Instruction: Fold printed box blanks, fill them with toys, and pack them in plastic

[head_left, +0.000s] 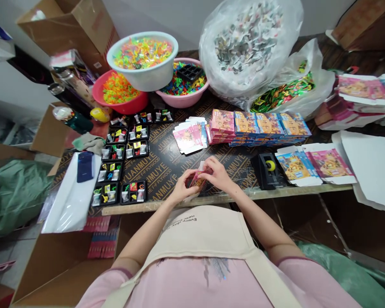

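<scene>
Close to the table's front edge, my left hand (183,187) and my right hand (217,174) both grip a small pink printed carton (199,181). The fingers of my left hand wrap its near side. My right hand pinches its upper end, where a white flap stands up. What is inside the carton is hidden. Just beyond lie several flat pink and blue cartons (190,136). To the left, several black trays (133,191) hold small coloured toys and wrapped pieces. Folded pink and blue boxes (259,127) are stacked behind my right hand.
Tubs of coloured pieces, one white (143,77), one red (122,102) and one pink (181,100), stand at the back. Beside them are plastic bags (208,64). A black tape dispenser (267,171) and flat cartons (311,164) lie right; a phone (85,167) lies left.
</scene>
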### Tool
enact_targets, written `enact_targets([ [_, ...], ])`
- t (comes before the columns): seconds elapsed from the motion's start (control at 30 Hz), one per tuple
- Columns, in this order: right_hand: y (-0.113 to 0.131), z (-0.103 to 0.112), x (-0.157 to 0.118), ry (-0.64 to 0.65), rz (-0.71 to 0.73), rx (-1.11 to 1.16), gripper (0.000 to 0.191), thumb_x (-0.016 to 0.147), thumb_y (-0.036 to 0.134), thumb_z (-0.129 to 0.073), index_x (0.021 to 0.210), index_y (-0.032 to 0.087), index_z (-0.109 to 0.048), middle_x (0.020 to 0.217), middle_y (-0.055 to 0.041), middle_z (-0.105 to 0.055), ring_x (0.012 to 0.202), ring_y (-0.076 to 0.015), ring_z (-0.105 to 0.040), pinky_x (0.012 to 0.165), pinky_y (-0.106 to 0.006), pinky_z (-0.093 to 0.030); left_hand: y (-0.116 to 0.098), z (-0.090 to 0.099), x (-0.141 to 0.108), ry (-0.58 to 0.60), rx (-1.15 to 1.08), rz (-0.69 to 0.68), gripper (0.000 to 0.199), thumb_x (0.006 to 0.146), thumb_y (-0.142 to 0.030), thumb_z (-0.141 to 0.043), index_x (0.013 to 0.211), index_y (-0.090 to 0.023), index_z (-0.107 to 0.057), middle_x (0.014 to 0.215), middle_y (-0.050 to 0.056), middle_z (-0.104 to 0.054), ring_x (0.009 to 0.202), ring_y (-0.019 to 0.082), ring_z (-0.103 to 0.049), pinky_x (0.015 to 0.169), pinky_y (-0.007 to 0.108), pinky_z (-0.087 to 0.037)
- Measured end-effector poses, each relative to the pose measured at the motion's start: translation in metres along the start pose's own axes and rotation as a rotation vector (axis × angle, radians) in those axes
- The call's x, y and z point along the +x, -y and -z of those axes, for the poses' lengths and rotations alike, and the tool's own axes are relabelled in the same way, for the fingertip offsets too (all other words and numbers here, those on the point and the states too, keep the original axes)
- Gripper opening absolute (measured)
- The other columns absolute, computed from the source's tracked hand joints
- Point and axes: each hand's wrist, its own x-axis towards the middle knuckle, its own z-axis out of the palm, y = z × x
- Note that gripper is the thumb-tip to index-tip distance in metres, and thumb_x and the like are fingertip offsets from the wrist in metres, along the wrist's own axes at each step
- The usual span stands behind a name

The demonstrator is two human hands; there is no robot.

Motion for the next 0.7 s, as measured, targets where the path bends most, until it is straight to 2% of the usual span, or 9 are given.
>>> enact_targets([
  [0.07,0.007,0.006,-0.004,0.073,-0.003,-0.004,0.03,0.087,0.044,-0.069,0.073,0.021,-0.055,0.075,0.0007,-0.053,0.066,-0.014,-0.05,0.064,-0.027,-0.042,0.012,-0.005,-0.003,0.16,-0.26,0.139,0.067,0.065,-0.038,-0.075,0.129,-0.023,-0.062,0.126,0.008,-0.066,0.116,0.029,-0.062,0.099,0.043,-0.049],
  [0.13,0.012,0.011,-0.008,0.131,-0.005,0.012,0.031,0.088,0.043,-0.067,0.071,0.021,-0.054,0.068,0.0028,-0.052,0.062,-0.0128,-0.047,0.062,-0.027,-0.04,0.02,-0.01,-0.004,0.289,-0.438,0.274,0.072,0.063,-0.04,-0.074,0.131,-0.022,-0.061,0.126,0.008,-0.067,0.119,0.031,-0.061,0.104,0.046,-0.045],
  [0.2,0.013,0.016,-0.011,0.127,-0.007,0.063,0.03,0.085,0.045,-0.07,0.074,0.021,-0.057,0.068,0.0027,-0.054,0.061,-0.013,-0.047,0.062,-0.027,-0.041,0.021,-0.012,-0.002,0.31,-0.489,0.335,0.072,0.061,-0.037,-0.076,0.129,-0.02,-0.062,0.121,0.008,-0.07,0.12,0.033,-0.061,0.109,0.048,-0.041],
  [0.27,0.008,0.018,-0.013,0.016,-0.022,0.124,0.033,0.076,0.05,-0.079,0.085,0.022,-0.064,0.079,-0.0004,-0.061,0.069,-0.0157,-0.054,0.067,-0.03,-0.046,0.014,-0.011,0.002,0.235,-0.487,0.329,0.072,0.057,-0.034,-0.079,0.126,-0.018,-0.064,0.118,0.008,-0.071,0.119,0.034,-0.061,0.11,0.049,-0.04],
  [0.37,-0.007,0.018,-0.015,-0.171,-0.118,0.254,0.066,0.062,0.055,-0.087,0.117,0.025,-0.066,0.11,-0.0075,-0.067,0.089,-0.0218,-0.064,0.079,-0.036,-0.053,-0.007,-0.007,0.01,0.156,-0.504,0.322,0.067,0.055,-0.033,-0.082,0.117,-0.016,-0.068,0.113,0.011,-0.073,0.11,0.034,-0.066,0.102,0.048,-0.047],
  [0.43,-0.016,0.015,-0.015,-0.148,-0.203,0.4,0.078,0.058,0.059,-0.087,0.126,0.026,-0.064,0.118,-0.0088,-0.069,0.095,-0.024,-0.067,0.081,-0.037,-0.055,-0.019,-0.006,0.013,0.167,-0.526,0.331,0.064,0.054,-0.035,-0.083,0.113,-0.015,-0.069,0.108,0.012,-0.075,0.103,0.032,-0.069,0.096,0.046,-0.051],
  [0.5,-0.022,0.01,-0.018,-0.027,-0.277,0.549,0.072,0.058,0.061,-0.086,0.117,0.024,-0.071,0.108,-0.0076,-0.074,0.091,-0.0245,-0.07,0.078,-0.037,-0.057,-0.024,-0.006,0.016,0.154,-0.514,0.339,0.06,0.055,-0.036,-0.085,0.109,-0.015,-0.071,0.1,0.011,-0.076,0.097,0.03,-0.071,0.091,0.043,-0.054],
  [0.57,-0.023,0.003,-0.022,0.02,-0.343,0.624,0.054,0.061,0.058,-0.084,0.099,0.021,-0.077,0.091,-0.0052,-0.077,0.079,-0.0233,-0.071,0.075,-0.038,-0.059,-0.023,-0.008,0.018,0.105,-0.429,0.341,0.051,0.055,-0.036,-0.086,0.099,-0.014,-0.074,0.091,0.008,-0.077,0.089,0.026,-0.071,0.087,0.04,-0.055],
  [0.7,-0.021,-0.013,-0.036,-0.228,-0.421,0.571,0.032,0.067,0.048,-0.083,0.08,0.019,-0.078,0.077,-0.0027,-0.077,0.069,-0.0215,-0.07,0.073,-0.039,-0.059,-0.013,-0.016,0.019,-0.152,-0.189,0.289,0.038,0.048,-0.037,-0.09,0.072,-0.014,-0.073,0.073,0.002,-0.073,0.072,0.019,-0.065,0.078,0.033,-0.054],
])
